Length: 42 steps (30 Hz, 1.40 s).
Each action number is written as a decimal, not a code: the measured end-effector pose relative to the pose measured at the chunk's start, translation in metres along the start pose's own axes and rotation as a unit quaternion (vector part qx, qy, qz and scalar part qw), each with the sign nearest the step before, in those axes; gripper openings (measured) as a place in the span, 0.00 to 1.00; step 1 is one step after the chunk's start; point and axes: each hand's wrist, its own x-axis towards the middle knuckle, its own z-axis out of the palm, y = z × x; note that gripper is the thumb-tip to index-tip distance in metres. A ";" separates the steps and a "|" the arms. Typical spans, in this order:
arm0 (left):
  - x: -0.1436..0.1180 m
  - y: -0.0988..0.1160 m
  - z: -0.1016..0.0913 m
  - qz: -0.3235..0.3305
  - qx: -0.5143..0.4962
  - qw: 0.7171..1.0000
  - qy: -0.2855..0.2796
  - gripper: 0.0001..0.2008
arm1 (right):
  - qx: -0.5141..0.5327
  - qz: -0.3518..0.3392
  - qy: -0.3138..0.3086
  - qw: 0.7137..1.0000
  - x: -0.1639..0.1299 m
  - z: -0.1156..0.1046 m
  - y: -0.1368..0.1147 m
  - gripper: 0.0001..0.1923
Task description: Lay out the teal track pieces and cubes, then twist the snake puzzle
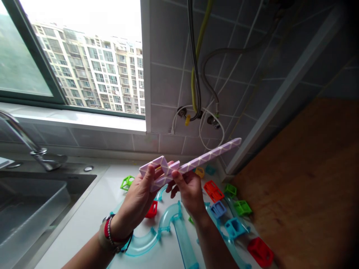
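Note:
A lilac snake puzzle (209, 157) made of triangular wedges is held up above the counter. Its left part is folded into a small loop, while a long straight tail points up to the right. My left hand (144, 190) grips the folded end, with the thumb on top. My right hand (190, 188) is closed on the puzzle near its middle, where the straight part begins. Some of the fingers are hidden behind the puzzle and the hands. A bracelet and a red band circle my left wrist.
Translucent blue track pieces (183, 239) lie on the white counter (81, 228) below my hands. Coloured blocks, among them a red block (213, 191) and a green block (242, 208), are scattered to the right. A sink (81, 194) with a tap (42, 155) is at left, under a window.

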 end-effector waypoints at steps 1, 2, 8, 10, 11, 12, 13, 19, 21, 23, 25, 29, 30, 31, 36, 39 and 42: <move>-0.001 0.000 0.001 0.000 0.004 1.000 -0.001 0.27 | 0.011 0.008 -0.003 1.000 0.001 -0.001 0.000 0.21; -0.001 0.000 0.001 0.000 0.007 1.000 -0.005 0.28 | 0.019 0.014 -0.008 1.000 0.002 -0.002 0.000 0.21; 0.000 -0.002 -0.007 -0.005 0.074 0.997 -0.030 0.22 | 0.030 -0.006 0.009 0.999 0.003 -0.006 -0.005 0.19; 0.001 -0.002 -0.010 0.001 0.107 0.994 -0.026 0.23 | 0.031 -0.018 0.028 0.999 0.003 -0.008 -0.008 0.20; 0.002 -0.001 -0.011 0.009 0.112 0.994 -0.019 0.23 | 0.038 -0.026 0.039 0.998 0.003 -0.009 -0.009 0.22; 0.003 0.000 -0.012 0.018 0.108 0.994 -0.006 0.23 | 0.051 -0.036 0.052 0.997 0.003 -0.010 -0.011 0.23; 0.003 0.002 -0.013 0.029 0.099 0.995 0.011 0.24 | 0.068 -0.046 0.065 0.995 0.003 -0.012 -0.012 0.23; 0.006 0.008 -0.017 0.067 0.029 0.997 0.040 0.30 | 0.141 -0.010 0.068 0.988 0.000 -0.009 -0.017 0.19; 0.005 0.004 -0.017 0.053 0.001 0.998 0.022 0.29 | 0.147 0.013 0.057 0.987 -0.001 -0.004 -0.014 0.18; 0.004 0.000 -0.017 0.042 -0.014 0.999 0.009 0.27 | 0.156 0.021 0.056 0.986 -0.001 0.001 -0.011 0.18; 0.003 -0.002 -0.017 0.040 -0.014 0.999 0.004 0.26 | 0.163 0.019 0.060 0.985 0.000 0.002 -0.009 0.17; 0.003 -0.001 -0.015 0.037 0.002 0.999 0.000 0.26 | 0.157 0.017 0.040 0.987 0.000 0.001 -0.008 0.16; 0.002 0.000 -0.014 0.040 0.007 0.999 0.006 0.25 | 0.150 0.017 0.035 0.988 0.000 0.001 -0.008 0.15; 0.002 0.000 -0.012 0.043 0.013 0.999 0.015 0.25 | 0.141 0.015 0.034 0.989 0.000 0.001 -0.008 0.15; -0.002 -0.003 -0.009 0.061 0.048 0.995 0.059 0.21 | 0.103 -0.014 0.078 0.992 -0.003 0.005 -0.004 0.15; -0.002 -0.008 -0.012 0.087 0.066 0.991 0.080 0.21 | 0.087 -0.030 0.098 0.991 -0.004 0.008 -0.002 0.14; -0.002 -0.013 -0.019 0.112 0.101 0.985 0.086 0.23 | 0.067 -0.039 0.113 0.991 -0.006 0.010 -0.002 0.14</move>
